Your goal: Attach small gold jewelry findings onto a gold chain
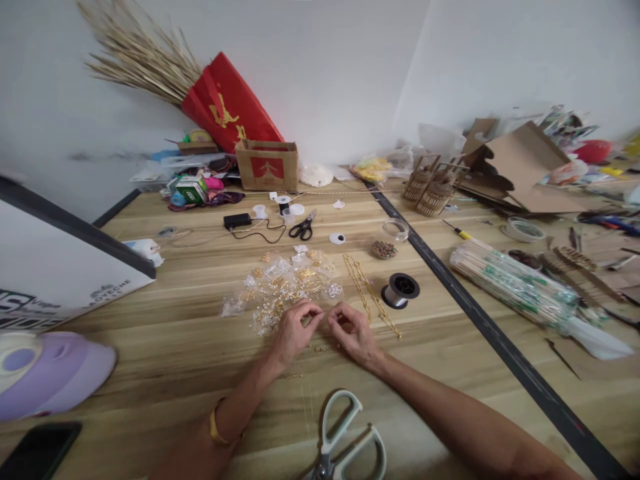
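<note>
pinched hands (295, 330) near beads (269, 311), gold chain (381, 311)

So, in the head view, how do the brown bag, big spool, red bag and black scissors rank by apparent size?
Largest to smallest:
1. Red bag
2. Brown bag
3. Big spool
4. Black scissors

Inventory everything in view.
Jewellery bits: many, gold and clear, centre
Chain: uncertain, gold, right of centre
Wire spool: one, black, beside chain
Small scissors: one, black, middle
Large scissors: one, pale, front
Gift bag: one, red, back left
Paper bag: one, brown, back left
Wrapped sticks: many, beige, right
Phone: one, black, front left
Rounded object: one, purple and white, left
Box: one, white, left
Other clutter: many, mixed colours, elsewhere
Left hand: one, bare, centre
Right hand: one, bare, centre
</note>
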Demonstrator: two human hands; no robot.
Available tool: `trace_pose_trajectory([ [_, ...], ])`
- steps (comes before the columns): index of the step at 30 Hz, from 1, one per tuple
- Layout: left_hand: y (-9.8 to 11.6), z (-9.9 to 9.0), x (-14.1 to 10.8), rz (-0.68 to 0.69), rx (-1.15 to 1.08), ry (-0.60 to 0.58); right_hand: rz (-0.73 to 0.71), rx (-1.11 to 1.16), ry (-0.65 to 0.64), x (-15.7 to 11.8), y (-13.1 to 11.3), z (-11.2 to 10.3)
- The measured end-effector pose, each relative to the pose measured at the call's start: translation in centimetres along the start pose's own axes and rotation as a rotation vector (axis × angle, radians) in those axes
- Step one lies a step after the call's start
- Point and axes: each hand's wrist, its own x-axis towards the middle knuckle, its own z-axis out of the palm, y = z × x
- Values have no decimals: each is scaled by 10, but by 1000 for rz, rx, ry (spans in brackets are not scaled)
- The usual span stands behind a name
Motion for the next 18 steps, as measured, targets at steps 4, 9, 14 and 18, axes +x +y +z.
trace_pose_trajectory([
  [4, 0, 1, 0, 1, 1, -6, 5, -3, -1, 0, 0, 0],
  [9, 1, 0, 0, 6, 13, -9, 4, -9, -9, 0, 1, 0],
  [14, 3, -1, 0, 16, 25, -17, 11, -10, 0, 0, 1, 0],
  [18, 4, -2, -1, 10, 22, -28, 9, -9, -2, 0, 1, 0],
])
